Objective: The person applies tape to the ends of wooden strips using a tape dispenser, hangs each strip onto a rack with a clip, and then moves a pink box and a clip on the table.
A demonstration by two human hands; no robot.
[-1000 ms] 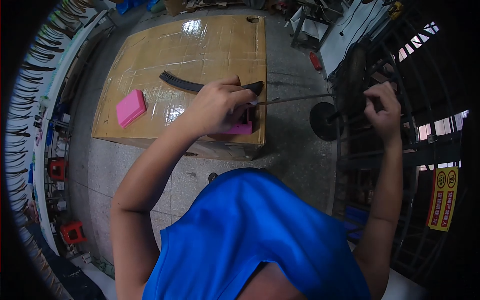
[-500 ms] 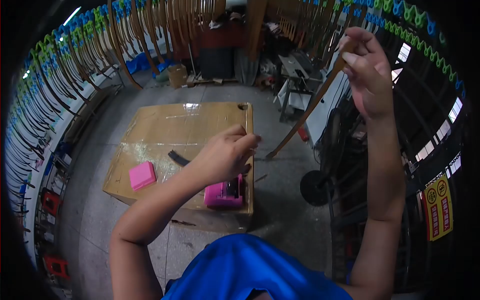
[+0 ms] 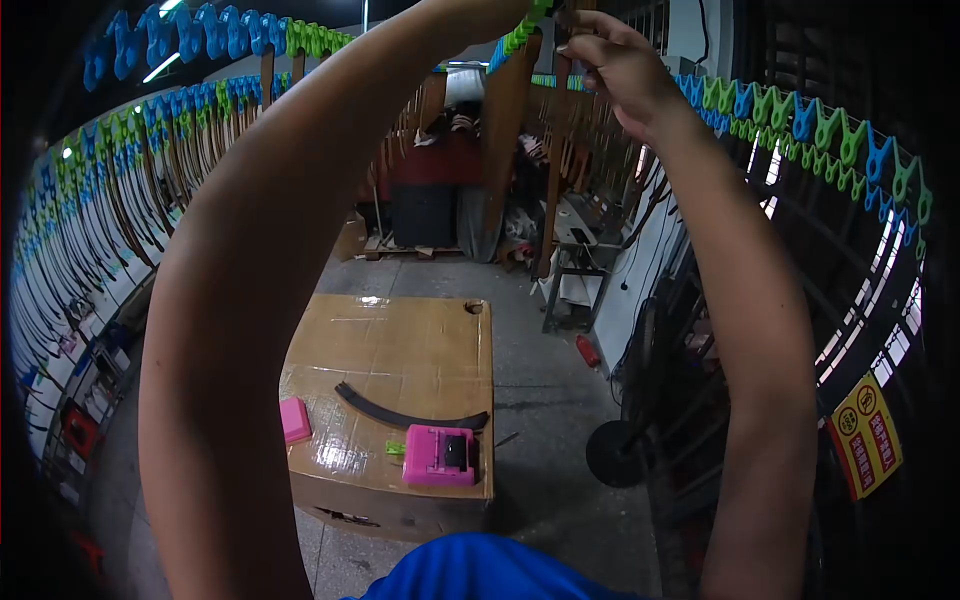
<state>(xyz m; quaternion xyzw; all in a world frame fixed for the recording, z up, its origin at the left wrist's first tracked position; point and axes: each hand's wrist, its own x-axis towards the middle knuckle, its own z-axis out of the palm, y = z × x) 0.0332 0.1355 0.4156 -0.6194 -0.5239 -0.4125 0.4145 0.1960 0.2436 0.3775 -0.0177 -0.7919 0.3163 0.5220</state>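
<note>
My right hand [image 3: 622, 70] is raised at the top of the view, its fingers pinching the upper end of a brown strap [image 3: 554, 190]. The strap hangs straight down. My left hand [image 3: 490, 14] reaches to the top edge, partly cut off, with its fingers closed at a green clothespin [image 3: 538, 14] beside the strap's upper end. Whether the clothespin grips the strap cannot be made out. Below, a dark curved strap [image 3: 410, 408] lies on a taped cardboard box [image 3: 390, 335], with a pink device with a black part [image 3: 438, 455] next to it.
Rows of blue and green clothespins [image 3: 845, 135] run overhead on both sides, many holding hanging straps [image 3: 510, 120]. A pink block [image 3: 294, 420] and a small green clip [image 3: 395, 449] lie on the box. A black fan [image 3: 640, 370] stands at the right, a red bottle [image 3: 587, 350] on the floor.
My left hand has risen from over the box to the overhead clothespins. My right hand has moved left with the brown strap, which now hangs vertically. The view has tilted up.
</note>
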